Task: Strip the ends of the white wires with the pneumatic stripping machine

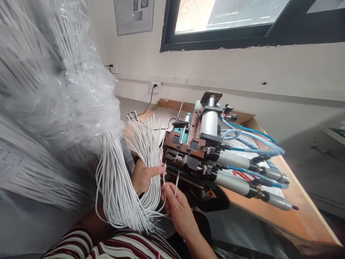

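Note:
A thick bundle of white cables (pixel 152 153) is wrapped in my left hand (pixel 142 177), their free ends fanning upward. The bundle loops down over my lap and up into a mass of cables at the left. My right hand (pixel 176 207) pinches a single white cable (pixel 176 184) whose tip shows a short red end. Beside my left thumb, another cable end also shows a bit of red. Just beyond both hands sits a pneumatic machine (pixel 188 151) with brown blocks, a small slotted opening and silver cylinders.
Clear plastic wrapping (pixel 81 104) covers the hanging cables at left. Blue air hoses (pixel 253 144) curl behind the machine's cylinders (pixel 233 181). The machine stands on a wooden-edged table (pixel 304 216) against a wall with a socket (pixel 156 87) and a window above.

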Tool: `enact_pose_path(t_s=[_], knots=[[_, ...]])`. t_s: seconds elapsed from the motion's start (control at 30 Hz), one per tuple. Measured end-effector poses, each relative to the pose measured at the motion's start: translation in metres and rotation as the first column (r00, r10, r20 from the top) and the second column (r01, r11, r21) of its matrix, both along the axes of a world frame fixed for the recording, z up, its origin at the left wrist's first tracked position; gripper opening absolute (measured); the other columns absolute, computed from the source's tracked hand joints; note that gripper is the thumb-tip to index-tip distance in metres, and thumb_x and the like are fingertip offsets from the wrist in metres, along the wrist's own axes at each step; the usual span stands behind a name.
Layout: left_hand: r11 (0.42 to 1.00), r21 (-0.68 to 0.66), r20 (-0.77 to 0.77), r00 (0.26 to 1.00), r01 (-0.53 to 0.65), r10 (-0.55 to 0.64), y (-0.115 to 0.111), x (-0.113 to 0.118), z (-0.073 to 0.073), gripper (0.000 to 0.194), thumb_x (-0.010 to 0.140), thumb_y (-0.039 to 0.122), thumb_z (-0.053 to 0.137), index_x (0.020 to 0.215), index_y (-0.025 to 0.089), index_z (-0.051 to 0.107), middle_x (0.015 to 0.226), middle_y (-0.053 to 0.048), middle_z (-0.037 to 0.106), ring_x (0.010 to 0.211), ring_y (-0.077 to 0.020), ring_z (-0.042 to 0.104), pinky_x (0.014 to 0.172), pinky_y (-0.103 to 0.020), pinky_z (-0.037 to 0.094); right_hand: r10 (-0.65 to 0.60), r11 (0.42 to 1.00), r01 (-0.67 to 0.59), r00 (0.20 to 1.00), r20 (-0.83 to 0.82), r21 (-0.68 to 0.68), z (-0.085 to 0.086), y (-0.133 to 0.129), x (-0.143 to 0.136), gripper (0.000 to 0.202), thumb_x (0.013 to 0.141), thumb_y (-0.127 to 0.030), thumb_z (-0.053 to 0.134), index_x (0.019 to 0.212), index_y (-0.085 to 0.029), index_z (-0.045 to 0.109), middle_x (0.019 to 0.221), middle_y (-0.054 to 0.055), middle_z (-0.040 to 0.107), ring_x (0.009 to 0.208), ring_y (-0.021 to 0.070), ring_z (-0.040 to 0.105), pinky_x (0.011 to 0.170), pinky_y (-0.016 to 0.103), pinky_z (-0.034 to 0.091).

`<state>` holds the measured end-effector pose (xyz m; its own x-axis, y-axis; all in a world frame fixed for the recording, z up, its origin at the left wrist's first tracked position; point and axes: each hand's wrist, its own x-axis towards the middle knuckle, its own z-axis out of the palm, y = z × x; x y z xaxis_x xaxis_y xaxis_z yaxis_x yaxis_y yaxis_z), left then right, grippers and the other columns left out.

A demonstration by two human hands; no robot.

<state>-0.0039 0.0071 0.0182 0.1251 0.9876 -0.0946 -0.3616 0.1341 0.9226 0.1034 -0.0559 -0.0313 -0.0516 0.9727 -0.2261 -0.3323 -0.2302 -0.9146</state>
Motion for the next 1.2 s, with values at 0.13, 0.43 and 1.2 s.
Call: enact_pose_path(t_s=[0.13, 0.43, 1.2], knots=[[0.997, -0.037, -0.016, 0.998, 0.066, -0.066, -0.011, -0.004, -0.003, 0.014, 0.052, 0.012, 0.068, 0.065, 0.012, 0.064, 0.059, -0.001, 0.061, 0.054, -0.0134, 0.056, 0.052, -0.025, 0.047, -0.071, 0.997, 0.07, 0.995, 0.065, 0.017, 0.013, -0.005, -0.01, 0.042, 0.073, -0.061, 0.047, 0.063, -0.02, 0.053, 0.054, -0.003, 0.043, 0.047, 0.0107, 0.031, 0.039, 0.023, 0.021], [0.988, -0.077, -0.032, 0.99, 0.136, -0.138, -0.015, -0.002, -0.008, 0.016, 0.051, 0.009, 0.068, 0.065, 0.011, 0.062, 0.058, -0.001, 0.06, 0.053, -0.0135, 0.054, 0.053, -0.027, 0.044, -0.079, 0.997, 0.078, 0.997, -0.022, -0.018, 0.016, -0.007, -0.013, 0.039, 0.072, -0.057, 0.053, 0.078, -0.02, 0.062, 0.053, -0.004, 0.042, 0.046, 0.0104, 0.032, 0.04, 0.023, 0.024], [0.984, -0.121, -0.092, 0.986, 0.131, -0.142, -0.001, 0.01, -0.014, 0.016, 0.048, 0.008, 0.07, 0.063, 0.012, 0.066, 0.058, 0.0, 0.064, 0.052, -0.0135, 0.056, 0.054, -0.026, 0.045, -0.127, 0.992, 0.113, 0.946, 0.299, 0.062, -0.015, -0.01, 0.062, 0.025, 0.067, -0.044, 0.063, 0.074, -0.02, 0.062, 0.07, 0.002, 0.058, 0.068, 0.0191, 0.051, 0.063, 0.028, 0.039]])
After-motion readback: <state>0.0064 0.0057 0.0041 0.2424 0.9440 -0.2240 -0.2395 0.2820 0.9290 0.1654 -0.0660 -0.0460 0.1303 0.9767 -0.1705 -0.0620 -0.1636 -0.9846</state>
